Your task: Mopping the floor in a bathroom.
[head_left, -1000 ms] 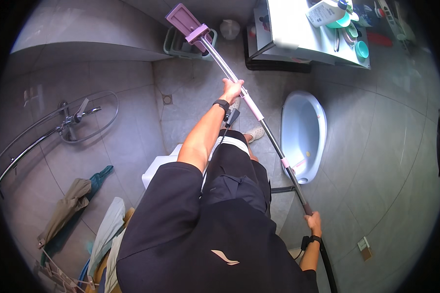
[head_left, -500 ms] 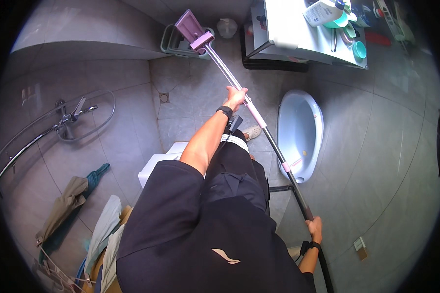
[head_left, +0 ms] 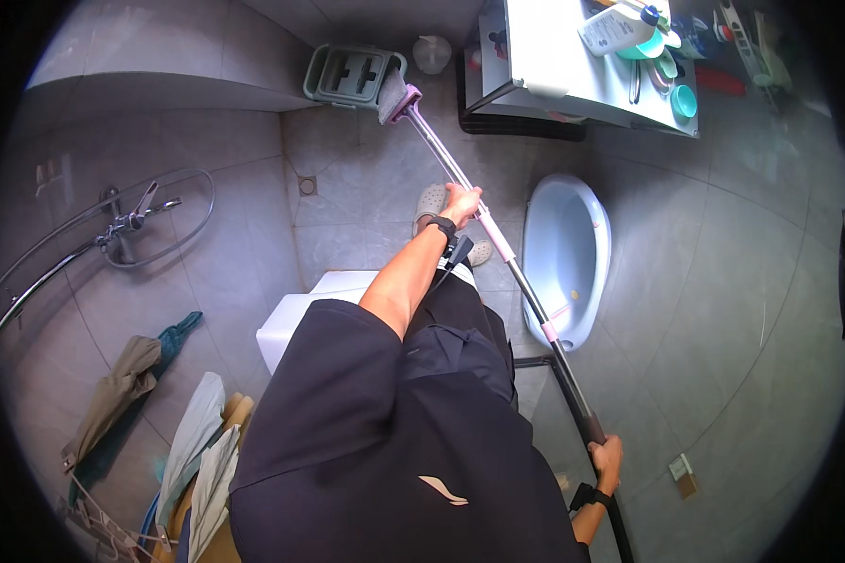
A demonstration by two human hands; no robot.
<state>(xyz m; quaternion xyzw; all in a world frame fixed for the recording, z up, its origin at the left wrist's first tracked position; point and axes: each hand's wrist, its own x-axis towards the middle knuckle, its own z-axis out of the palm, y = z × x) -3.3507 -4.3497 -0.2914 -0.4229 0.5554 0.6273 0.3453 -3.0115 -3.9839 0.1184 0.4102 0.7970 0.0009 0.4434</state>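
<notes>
Both hands grip one long flat mop (head_left: pixel 532 298), which runs aslant from the upper middle to the lower right. My left hand (head_left: pixel 462 202) is wrapped round its silver and pink shaft, partway up. Near the handle's dark end, my right hand (head_left: pixel 607 457) is closed round the grip. The pink mop head (head_left: pixel 399 100), with a pale grey pad, is tipped on its side at the far end. It is beside the right edge of a grey-green mop bucket (head_left: pixel 329 89) with slots in its top; whether they touch I cannot tell.
A pale blue baby bathtub (head_left: pixel 532 253) lies right of the shaft. A white counter (head_left: pixel 545 38) holds bottles and cups. Left are a shower mixer (head_left: pixel 127 225), hanging clothes (head_left: pixel 197 441) and a white box-like fixture (head_left: pixel 286 324). A floor drain (head_left: pixel 307 186) sits in the tiles.
The mop head has come down and turned, showing its pale pad; it has moved off the bucket to its right side. My left hand has shifted slightly right and lower.
</notes>
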